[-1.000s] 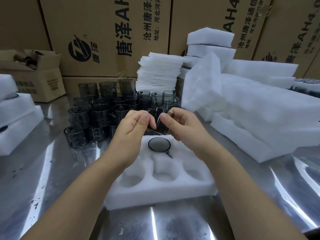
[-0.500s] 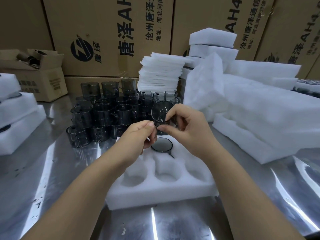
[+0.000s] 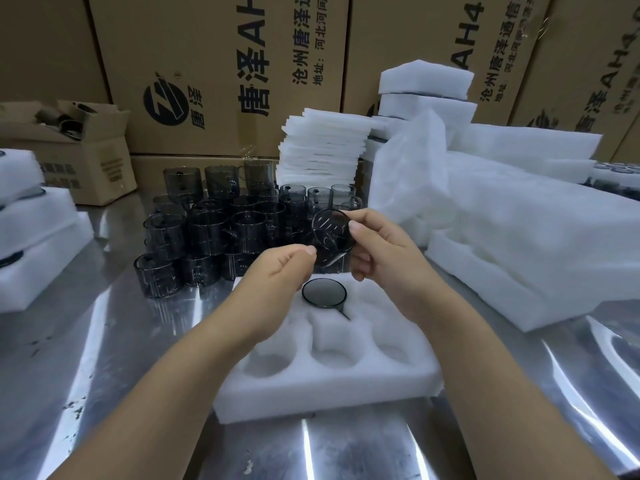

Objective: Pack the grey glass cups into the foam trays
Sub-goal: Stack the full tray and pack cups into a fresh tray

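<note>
Right hand [image 3: 388,261] grips a grey round glass cup [image 3: 332,233] above the white moulded foam tray's [image 3: 329,386] far edge, axis tipped so its open mouth faces the camera. Left hand [image 3: 284,271] curls just beside the cup's base; whether it holds I cannot tell. A second ago both hands covered the cup's mouth

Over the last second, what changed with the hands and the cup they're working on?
The right hand has tipped the held cup up so its mouth faces the camera, gripping it at the rim. The left hand, which was pinching at the cup, now sits beside its lower edge, fingers curled; contact is unclear. Unchanged: the foam tray, the seated cup in it, and the loose cups behind.
</note>
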